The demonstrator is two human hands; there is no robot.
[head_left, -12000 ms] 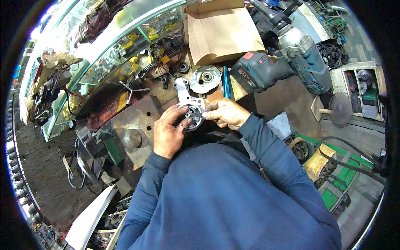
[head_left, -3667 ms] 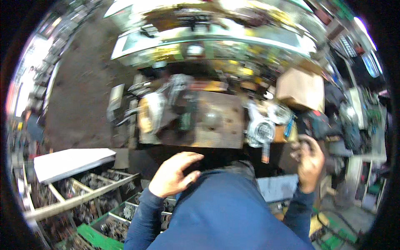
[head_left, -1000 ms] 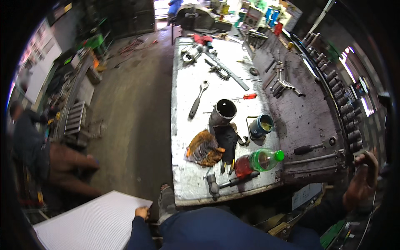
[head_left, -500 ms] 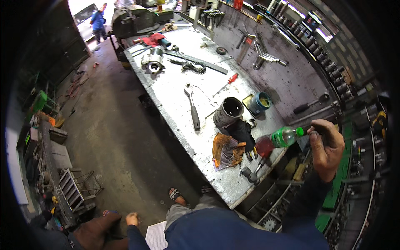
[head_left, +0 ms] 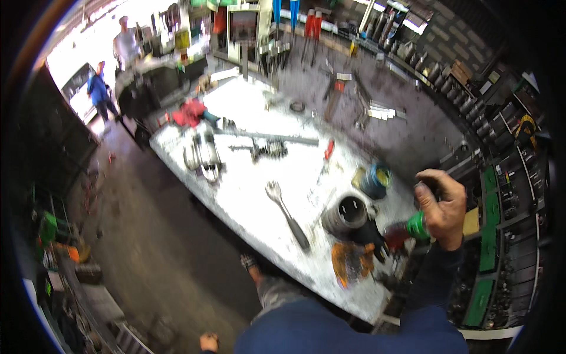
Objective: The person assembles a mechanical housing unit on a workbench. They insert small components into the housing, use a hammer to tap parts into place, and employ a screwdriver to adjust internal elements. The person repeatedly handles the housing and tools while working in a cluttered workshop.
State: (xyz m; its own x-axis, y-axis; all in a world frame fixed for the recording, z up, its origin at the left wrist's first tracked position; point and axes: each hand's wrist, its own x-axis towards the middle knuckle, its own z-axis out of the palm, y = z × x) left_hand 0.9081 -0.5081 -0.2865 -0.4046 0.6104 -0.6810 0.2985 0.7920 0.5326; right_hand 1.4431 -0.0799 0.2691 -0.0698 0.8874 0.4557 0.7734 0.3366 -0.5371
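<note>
The person's right hand (head_left: pixel 443 206) is up over the right end of the desk (head_left: pixel 236 203). Its fingers curl round toward the thumb, and I cannot tell if something small is tucked inside. The bottle (head_left: pixel 417 225), red below and green above, lies tipped over on that end of the desk, just behind the hand, which hides its top. I can't tell if they touch. The left hand (head_left: pixel 209 342) just peeks in at the bottom, fingers bent, and I can't see if it has anything.

To move well here, I'd keep the right hand high and slow so it doesn't bump the bottle, and watch the blue can (head_left: pixel 372 182) nearby too. A foot (head_left: pixel 250 268) in a sandal is close to the desk's edge, so small steps seem best.

The desk top is pale and very shiny under the light. A dark tube (head_left: pixel 345 217) stands near a black glove (head_left: pixel 370 236) and a crumpled orange rag (head_left: pixel 349 264). A ratchet (head_left: pixel 288 218) lies nearer the middle. The floor (head_left: pixel 147 218) is brown and dim. Far off, a person in blue (head_left: pixel 98 91) stands by the bright doorway.
</note>
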